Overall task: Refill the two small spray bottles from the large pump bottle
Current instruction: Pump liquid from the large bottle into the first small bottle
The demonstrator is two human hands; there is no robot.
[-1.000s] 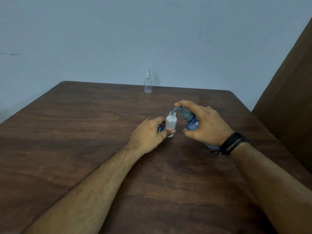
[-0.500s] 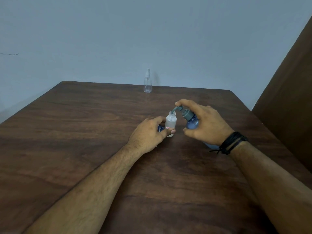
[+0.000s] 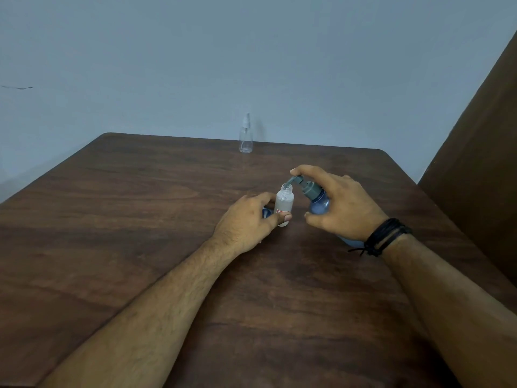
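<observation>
- The dark wooden worktop [image 3: 140, 247] lies bare along its left and near sides.
- The right hand [image 3: 344, 204] grips the blue pump bottle [image 3: 320, 205], tilted, forefinger on the pump head, spout over the small bottle's mouth.
- The left hand [image 3: 249, 221] pinches the uncapped small bottle [image 3: 284, 203], mid-worktop.
- A clear spray bottle [image 3: 246, 135] stands upright at the far edge.

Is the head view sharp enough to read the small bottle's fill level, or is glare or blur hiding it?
Head view: soft, dim, even light, no glare; the open small bottle looks cloudy, its fill level unreadable; the far spray bottle is faint against the wall; wide-angle bending shows at the table edges.
</observation>
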